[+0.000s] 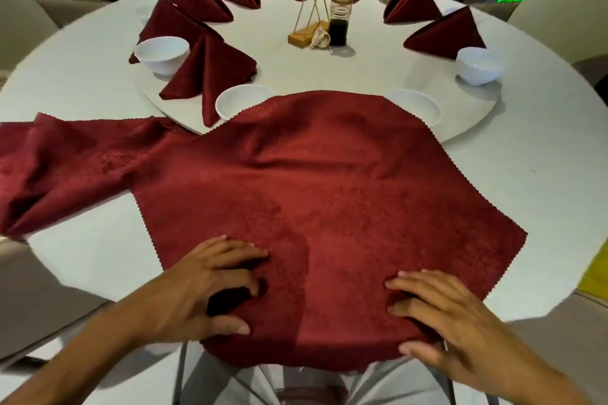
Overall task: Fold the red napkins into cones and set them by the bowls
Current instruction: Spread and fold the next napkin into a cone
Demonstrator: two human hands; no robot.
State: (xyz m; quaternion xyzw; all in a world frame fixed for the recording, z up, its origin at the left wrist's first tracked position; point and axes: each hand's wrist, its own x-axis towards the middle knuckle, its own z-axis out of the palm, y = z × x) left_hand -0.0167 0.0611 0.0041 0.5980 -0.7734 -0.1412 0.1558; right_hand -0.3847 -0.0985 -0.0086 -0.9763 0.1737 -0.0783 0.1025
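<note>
A red napkin [329,194] lies spread flat on the white table in front of me, its near edge hanging over the table rim. My left hand [210,286] grips the near left part of the cloth, fingers on top and thumb curled at the edge. At the near right, my right hand [444,316] holds the cloth the same way. More unfolded red napkins [62,168] lie bunched at the left. Several folded red cones [210,76] stand on the turntable beside white bowls [161,54]. Two bowls [240,102] [414,105] sit just beyond the flat napkin.
A round turntable [473,128] carries the bowls and cones. At its centre stand a gold wire holder [309,23] and a dark sauce bottle [340,16]. Cream chairs [559,10] ring the table. Another bowl [478,66] sits at the right.
</note>
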